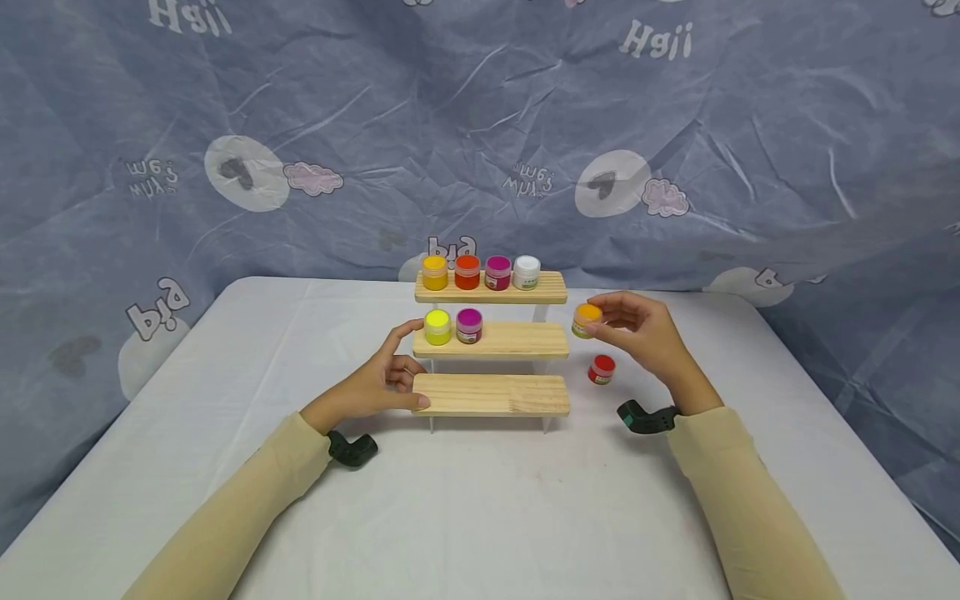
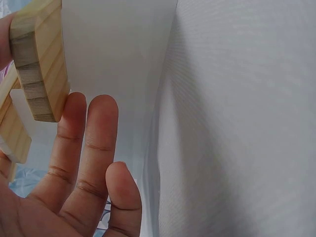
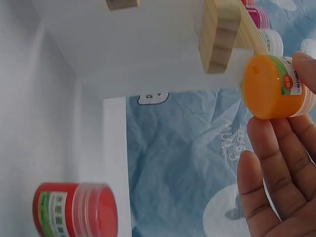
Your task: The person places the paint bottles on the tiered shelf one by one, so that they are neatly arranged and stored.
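Note:
At the left end of a three-tier wooden display stand (image 1: 491, 394), my left hand (image 1: 373, 385) grips the lowest board, thumb on top and other fingers at its underside. One finger reaches up to the middle board's end. In the left wrist view, fingertips meet the board (image 2: 49, 64) from below. My right hand (image 1: 648, 333) pinches an orange paint jar (image 1: 582, 323) just right of the middle tier, raised off the table. The right wrist view shows this jar (image 3: 271, 89) tilted between thumb and fingers. Below it, a red paint jar (image 1: 602, 370) stands on the table.
On the top tier stand a yellow jar (image 1: 435, 273), a red-orange jar (image 1: 467, 273), a magenta jar (image 1: 497, 273) and a white jar (image 1: 527, 272). The middle tier bears a lemon-yellow jar (image 1: 437, 327) and a purple jar (image 1: 469, 326) at its left. A patterned cloth (image 1: 480, 125) hangs behind.

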